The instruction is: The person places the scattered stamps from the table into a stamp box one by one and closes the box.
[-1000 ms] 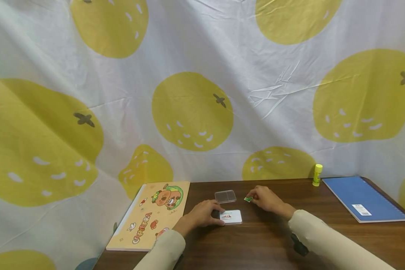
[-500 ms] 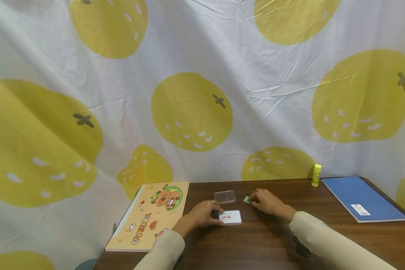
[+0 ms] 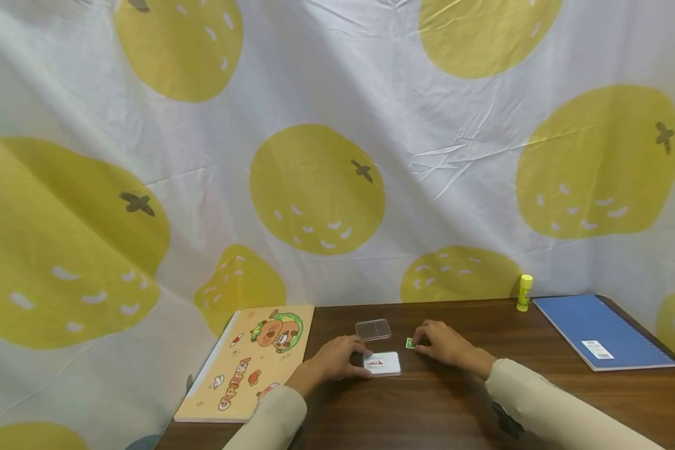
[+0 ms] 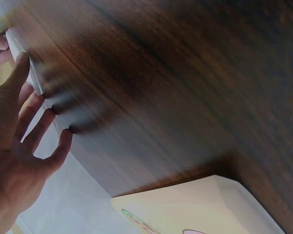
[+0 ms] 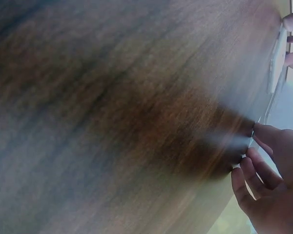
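My left hand holds the left side of a small flat white case with a red print on top, its thumb at the near edge and fingers at the far edge. The case lies on the table and appears edge-on in the left wrist view. To its right, my right hand pinches a small green-and-white card low at the tabletop. In the right wrist view, the thumb and fingertips meet near the table, mostly covering the card. A clear plastic lid lies just behind the case.
On the left of the brown table lies a capybara-print book. At the right are a blue notebook and an upright yellow glue stick. A lemon-patterned curtain hangs behind the table.
My right hand has come slightly nearer with the green card. My left hand stays on the white case. The head view has shifted a little.
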`<state>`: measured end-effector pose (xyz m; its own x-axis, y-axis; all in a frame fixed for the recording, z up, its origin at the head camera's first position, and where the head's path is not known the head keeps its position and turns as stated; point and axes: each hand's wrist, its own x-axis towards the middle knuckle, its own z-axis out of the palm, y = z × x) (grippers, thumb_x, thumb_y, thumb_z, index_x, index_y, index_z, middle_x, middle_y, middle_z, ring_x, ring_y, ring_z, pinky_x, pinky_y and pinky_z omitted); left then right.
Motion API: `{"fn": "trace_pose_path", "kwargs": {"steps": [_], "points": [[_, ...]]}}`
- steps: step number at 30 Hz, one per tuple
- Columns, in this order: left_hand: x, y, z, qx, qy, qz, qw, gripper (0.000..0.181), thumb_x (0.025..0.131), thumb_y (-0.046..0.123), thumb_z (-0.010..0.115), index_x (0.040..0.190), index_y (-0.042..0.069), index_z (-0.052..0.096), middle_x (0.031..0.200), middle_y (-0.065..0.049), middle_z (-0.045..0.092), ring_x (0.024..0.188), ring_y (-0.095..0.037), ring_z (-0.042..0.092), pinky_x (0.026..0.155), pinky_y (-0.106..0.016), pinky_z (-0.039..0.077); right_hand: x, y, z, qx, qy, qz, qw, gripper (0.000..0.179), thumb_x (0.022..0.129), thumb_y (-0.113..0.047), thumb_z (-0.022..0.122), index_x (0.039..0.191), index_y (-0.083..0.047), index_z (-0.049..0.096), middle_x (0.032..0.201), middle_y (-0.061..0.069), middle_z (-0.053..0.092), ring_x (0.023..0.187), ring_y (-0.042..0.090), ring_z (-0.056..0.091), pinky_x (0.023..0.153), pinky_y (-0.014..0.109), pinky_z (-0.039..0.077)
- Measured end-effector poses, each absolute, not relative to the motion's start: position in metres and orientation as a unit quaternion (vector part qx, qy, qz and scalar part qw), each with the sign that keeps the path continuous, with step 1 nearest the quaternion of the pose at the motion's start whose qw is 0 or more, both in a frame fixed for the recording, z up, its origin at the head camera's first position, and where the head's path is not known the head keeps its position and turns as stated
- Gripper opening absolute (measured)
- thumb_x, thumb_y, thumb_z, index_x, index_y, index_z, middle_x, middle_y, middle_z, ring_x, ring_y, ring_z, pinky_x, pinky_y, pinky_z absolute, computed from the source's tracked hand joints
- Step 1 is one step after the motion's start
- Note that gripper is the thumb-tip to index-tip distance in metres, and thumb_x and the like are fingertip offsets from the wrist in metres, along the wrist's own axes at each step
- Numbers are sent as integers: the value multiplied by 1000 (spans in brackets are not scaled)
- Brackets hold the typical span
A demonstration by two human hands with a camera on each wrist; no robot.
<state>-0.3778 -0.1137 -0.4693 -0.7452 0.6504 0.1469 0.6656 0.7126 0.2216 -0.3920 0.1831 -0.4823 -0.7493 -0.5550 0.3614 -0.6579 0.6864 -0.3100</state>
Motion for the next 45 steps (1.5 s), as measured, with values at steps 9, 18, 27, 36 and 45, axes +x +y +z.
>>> {"fn": "trace_pose_path", "kwargs": {"steps": [9,18,27,36,45], "points": [[-379,-116,-471,-358,-924,-128,29,44,84,39,88,119,14,79,118,0,71,112,-16,66,99,-33,52,-390,184,-482,360,-897,218,131,10,88,-5,80,87,-11,72,88,-3,64,82,12,60,73,34,55],[-378,-114,-468,-361,-924,-125,26,45,84,40,87,120,15,79,119,1,71,113,-16,66,100,-32,52,-382,184,-477,363,-902,199,120,19,89,-8,81,107,-3,78,91,3,63,78,15,60,68,32,54],[-378,-113,-468,-353,-927,-127,22,44,84,39,88,120,15,79,120,1,70,114,-16,65,101,-32,51,-377,187,-478,370,-897,210,121,16,88,-9,82,103,-4,78,90,4,64,78,16,59,68,32,52],[-377,-114,-469,-350,-928,-124,19,46,84,40,87,121,14,78,121,0,70,114,-17,65,101,-33,51,-376,186,-481,359,-900,223,105,16,89,-8,81,104,-3,78,91,4,63,79,15,59,68,30,53],[-378,-113,-468,-356,-926,-123,28,46,83,39,88,120,13,79,120,-1,70,112,-14,65,99,-31,52,-375,187,-483,350,-902,230,103,17,89,-10,82,104,-3,78,92,5,64,83,21,65,72,34,57]]}}
